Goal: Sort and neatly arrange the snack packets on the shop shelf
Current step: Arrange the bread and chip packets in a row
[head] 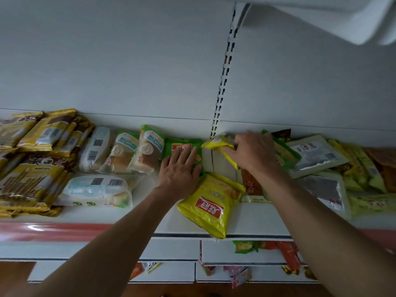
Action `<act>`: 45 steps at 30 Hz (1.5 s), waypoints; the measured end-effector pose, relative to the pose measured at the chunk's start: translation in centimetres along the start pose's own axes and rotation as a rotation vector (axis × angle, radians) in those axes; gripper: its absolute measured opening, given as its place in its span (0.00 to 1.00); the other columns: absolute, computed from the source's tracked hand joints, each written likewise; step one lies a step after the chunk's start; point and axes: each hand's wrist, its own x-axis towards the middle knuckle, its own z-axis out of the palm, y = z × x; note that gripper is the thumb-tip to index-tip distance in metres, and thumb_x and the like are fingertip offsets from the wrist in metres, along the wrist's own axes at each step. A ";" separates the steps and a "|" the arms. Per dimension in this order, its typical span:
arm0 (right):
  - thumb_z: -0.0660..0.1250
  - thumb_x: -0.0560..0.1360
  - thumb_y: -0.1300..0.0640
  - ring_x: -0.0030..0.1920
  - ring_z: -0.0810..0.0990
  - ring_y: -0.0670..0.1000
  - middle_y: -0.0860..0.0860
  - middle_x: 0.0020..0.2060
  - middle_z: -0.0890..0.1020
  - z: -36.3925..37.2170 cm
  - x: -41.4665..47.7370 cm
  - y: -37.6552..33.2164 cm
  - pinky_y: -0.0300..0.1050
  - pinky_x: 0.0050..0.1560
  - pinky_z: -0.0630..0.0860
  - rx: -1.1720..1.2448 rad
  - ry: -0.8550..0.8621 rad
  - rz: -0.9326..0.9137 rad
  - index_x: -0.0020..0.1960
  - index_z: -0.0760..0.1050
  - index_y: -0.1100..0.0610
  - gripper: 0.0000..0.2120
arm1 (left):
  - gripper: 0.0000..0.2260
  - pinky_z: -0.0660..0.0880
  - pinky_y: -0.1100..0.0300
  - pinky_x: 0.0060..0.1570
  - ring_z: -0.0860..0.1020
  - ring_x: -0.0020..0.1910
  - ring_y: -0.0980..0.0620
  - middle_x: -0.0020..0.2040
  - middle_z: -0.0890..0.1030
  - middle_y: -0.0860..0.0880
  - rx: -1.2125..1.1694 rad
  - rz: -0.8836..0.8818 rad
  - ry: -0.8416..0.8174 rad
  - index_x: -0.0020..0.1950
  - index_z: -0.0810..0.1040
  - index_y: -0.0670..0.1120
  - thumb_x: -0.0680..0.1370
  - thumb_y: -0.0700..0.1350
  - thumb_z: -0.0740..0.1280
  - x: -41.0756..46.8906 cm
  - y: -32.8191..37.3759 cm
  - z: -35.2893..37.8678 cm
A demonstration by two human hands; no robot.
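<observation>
Curled around a small yellow packet (215, 143), the right hand (254, 154) is gripping it tightly at the back of the shelf (257, 215), just in front of the slotted upright (225, 78). The packet is crumpling in the grip. Its long axis is running from the back left down toward the front right, with the free end pointing left toward the green packet (182, 146).

The left hand (180, 172) is lying flat with fingers straight and spread, pressing on that green packet, which is lying against the back wall with its red logo facing up.

Just in front of the left hand, a larger yellow packet (211, 205) is lying flat. Its long axis is running back to front and leaning a little to the right. Its print is reading upside down from here, and its near end seems to be hanging slightly over the shelf's front edge.

The shelf is holding bread packets (120, 153) left of the green one, and stacks of brown-and-gold packets (32, 168) further left. To the right, a loose heap of grey-and-white packets (317, 155) and yellow-green ones is lying at mixed angles. The lower shelves (175, 247) are holding a few scattered packets, too blurred to tell apart.
</observation>
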 end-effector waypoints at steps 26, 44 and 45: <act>0.61 0.79 0.42 0.63 0.71 0.58 0.55 0.63 0.74 1.5 1.3 -1.0 0.51 0.57 0.70 0.094 -0.113 -0.152 0.67 0.70 0.56 0.24 | 0.26 0.44 0.49 0.76 0.46 0.79 0.50 0.80 0.53 0.52 -0.045 0.001 0.029 0.80 0.52 0.54 0.82 0.60 0.48 0.6 0.0 -1.1; 0.42 0.83 0.47 0.78 0.38 0.56 0.53 0.79 0.41 5.3 -0.1 -4.5 0.61 0.76 0.39 0.073 -0.410 -0.211 0.80 0.43 0.52 0.27 | 0.34 0.37 0.48 0.74 0.40 0.79 0.48 0.81 0.44 0.51 0.113 0.049 -0.081 0.79 0.44 0.56 0.75 0.68 0.34 2.5 -0.8 0.2; 0.42 0.83 0.47 0.78 0.37 0.56 0.53 0.79 0.41 5.2 0.2 -4.5 0.60 0.76 0.39 0.068 -0.441 -0.206 0.80 0.43 0.52 0.27 | 0.33 0.37 0.47 0.74 0.40 0.79 0.48 0.81 0.44 0.51 0.113 0.048 -0.096 0.79 0.44 0.55 0.76 0.67 0.36 2.8 -0.9 0.2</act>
